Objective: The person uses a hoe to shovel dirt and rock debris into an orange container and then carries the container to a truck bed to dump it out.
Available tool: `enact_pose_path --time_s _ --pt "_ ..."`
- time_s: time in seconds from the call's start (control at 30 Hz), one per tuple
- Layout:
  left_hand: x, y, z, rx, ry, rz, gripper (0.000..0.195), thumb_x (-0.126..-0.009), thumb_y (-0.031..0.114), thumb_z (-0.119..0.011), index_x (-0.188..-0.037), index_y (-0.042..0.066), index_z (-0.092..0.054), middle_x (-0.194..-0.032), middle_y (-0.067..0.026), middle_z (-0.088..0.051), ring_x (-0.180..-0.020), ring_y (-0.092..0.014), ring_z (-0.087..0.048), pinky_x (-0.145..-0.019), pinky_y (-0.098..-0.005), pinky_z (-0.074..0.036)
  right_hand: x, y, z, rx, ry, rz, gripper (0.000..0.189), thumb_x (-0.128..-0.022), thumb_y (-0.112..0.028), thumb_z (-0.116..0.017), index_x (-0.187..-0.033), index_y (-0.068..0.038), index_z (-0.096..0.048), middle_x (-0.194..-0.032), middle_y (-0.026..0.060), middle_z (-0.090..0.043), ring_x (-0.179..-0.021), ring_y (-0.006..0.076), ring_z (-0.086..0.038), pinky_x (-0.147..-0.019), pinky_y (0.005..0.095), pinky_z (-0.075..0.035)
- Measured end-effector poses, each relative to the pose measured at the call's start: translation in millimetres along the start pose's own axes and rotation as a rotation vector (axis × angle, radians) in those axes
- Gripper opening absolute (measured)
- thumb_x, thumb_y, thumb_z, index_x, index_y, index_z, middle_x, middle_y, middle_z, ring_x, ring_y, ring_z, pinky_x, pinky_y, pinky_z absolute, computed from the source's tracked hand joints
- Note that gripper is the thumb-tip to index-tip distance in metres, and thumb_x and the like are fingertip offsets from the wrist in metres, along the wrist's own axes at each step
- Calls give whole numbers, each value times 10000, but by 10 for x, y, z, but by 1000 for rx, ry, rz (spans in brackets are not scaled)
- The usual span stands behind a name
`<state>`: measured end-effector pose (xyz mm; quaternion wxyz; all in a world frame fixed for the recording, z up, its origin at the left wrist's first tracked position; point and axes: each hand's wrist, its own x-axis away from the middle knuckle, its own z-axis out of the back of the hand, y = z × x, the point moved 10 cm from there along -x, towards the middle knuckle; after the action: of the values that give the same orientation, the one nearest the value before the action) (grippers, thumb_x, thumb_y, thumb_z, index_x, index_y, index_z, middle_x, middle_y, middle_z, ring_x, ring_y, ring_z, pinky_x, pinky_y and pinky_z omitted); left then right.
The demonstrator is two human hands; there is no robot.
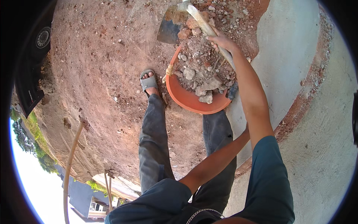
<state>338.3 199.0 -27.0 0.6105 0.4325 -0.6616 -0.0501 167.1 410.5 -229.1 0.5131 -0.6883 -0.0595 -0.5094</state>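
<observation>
My right hand [222, 42] is wrapped around the pale wooden handle [202, 21] of a hoe, above the rubble. The hoe's broad metal blade [169, 29], worn and soil-stained, lies at the top beside reddish lumps [184, 33]. Below my hand, an orange plastic tub [183, 95] holds soil, gravel and grey stone chunks [211, 83]. Straw-coloured cord [169, 70] is tied at its left rim, and a dark wrapped grip [232, 91] shows at its right. My left forearm [218, 165] crosses towards the right; my left hand is hidden behind my right arm.
My sandalled foot [148, 81] stands left of the tub on reddish dirt [112, 70]. A pale concrete surface [288, 47] with a dirt-strewn edge [302, 95] runs along the right. A wooden pole [70, 162] rises at lower left, and a dark vehicle [30, 64] is at far left.
</observation>
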Motion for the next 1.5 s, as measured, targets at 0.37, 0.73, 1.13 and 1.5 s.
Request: enact_pose_path --time_s 0.37,0.73,1.13,1.5 --pt "762 -534 457 -279 -37 317 287 -868 171 -611 -1060 -4 -491 -777 -148 -641 -660 -187 -654 -573 -314 -508 984 453 90 -620 105 -77 719 -900 -151 -589 -1482 -224 -174 -719 1 -449 -519 79 -430 -442 256 -392" --pt "2521 -617 3161 -702 -281 615 254 -822 152 -649 -997 7 -536 -694 -107 -606 -555 -162 -601 -531 -320 -492 2464 587 -1628 -1030 510 -57 804 -907 -62 -522 -1509 -272 -33 -754 37 -508 -492 96 -462 -411 265 -432" --pt "641 601 1961 -849 -64 47 306 -851 223 -691 -990 4 -528 -692 -130 -600 -605 -216 -604 -560 -361 -493 2375 -911 624 -106 1011 -16 832 -873 -125 -593 -1508 -137 -55 -1023 263 -623 -762 326 -651 -634 408 -516" --pt "626 -298 2101 -279 -74 407 177 -843 119 -603 -933 13 -494 -603 -27 -517 -463 -107 -503 -432 -284 -429 1319 -170 59 218 724 -232 888 -835 -148 -600 -1503 -184 -15 -897 297 -630 -834 444 -629 -746 506 -506"
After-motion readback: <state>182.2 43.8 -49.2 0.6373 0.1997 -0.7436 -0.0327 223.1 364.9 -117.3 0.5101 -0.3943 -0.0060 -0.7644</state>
